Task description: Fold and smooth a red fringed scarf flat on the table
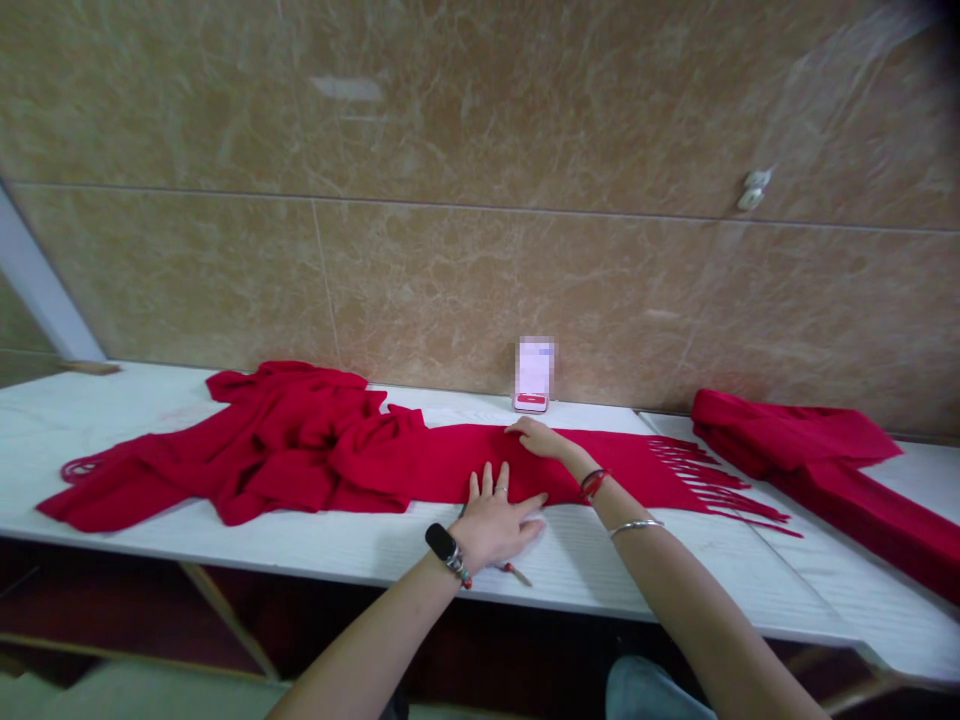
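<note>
A long red fringed scarf (442, 465) lies along the white counter. Its right part is spread flat, with a tasselled end pointing right, while the left part is a crumpled heap. My left hand (501, 522) rests palm down with spread fingers on the near edge of the flat part, partly over the counter. At the scarf's far edge is my right hand (541, 440), its fingers bent and drawn together on the cloth. The fingertips of that hand are partly hidden.
A phone (532, 375) stands against the tiled wall behind the scarf. More folded red cloth (810, 440) lies at the right, reaching the counter's front edge. Dark open shelving (135, 605) sits below the white counter (345, 545).
</note>
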Demonstrator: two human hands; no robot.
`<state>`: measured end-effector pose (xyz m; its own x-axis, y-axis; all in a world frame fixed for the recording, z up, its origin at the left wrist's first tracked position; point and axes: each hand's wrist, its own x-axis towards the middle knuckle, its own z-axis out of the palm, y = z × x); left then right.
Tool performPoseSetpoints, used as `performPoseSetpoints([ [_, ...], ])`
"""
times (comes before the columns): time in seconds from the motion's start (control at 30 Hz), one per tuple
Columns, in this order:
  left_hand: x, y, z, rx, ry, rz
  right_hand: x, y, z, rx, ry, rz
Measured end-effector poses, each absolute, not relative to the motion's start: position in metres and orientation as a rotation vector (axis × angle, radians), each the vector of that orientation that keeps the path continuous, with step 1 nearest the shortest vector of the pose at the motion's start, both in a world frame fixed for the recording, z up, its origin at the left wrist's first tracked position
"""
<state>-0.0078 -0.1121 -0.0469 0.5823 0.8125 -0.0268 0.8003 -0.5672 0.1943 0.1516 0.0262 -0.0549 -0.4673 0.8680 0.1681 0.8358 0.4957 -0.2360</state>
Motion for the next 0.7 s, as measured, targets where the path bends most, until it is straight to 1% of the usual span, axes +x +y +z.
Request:
performPoseSetpoints([
  [0.2, -0.008, -0.111, -0.046, 2.635, 1.361, 0.036, 0.166, 0.028, -0.058, -1.443, -2.357, 0.09],
  [0.33, -0.008, -0.112, -0.042, 2.613, 1.366, 0.016, 0.166, 0.02, -0.058, -1.323, -2.463, 0.071],
  [0.43, -0.006, -0.111, -0.039, 2.605, 1.368, -0.025, 0.159, 0.013, -0.066, -1.32, -2.584, 0.101],
  [0.57, -0.005, -0.11, -0.037, 2.616, 1.371, -0.053, 0.157, 0.007, -0.074, -1.478, -2.675, 0.041],
  [0.7, -0.005, -0.11, -0.037, 2.622, 1.384, -0.063, 0.17, 0.004, -0.069, -1.669, -2.61, -0.077],
])
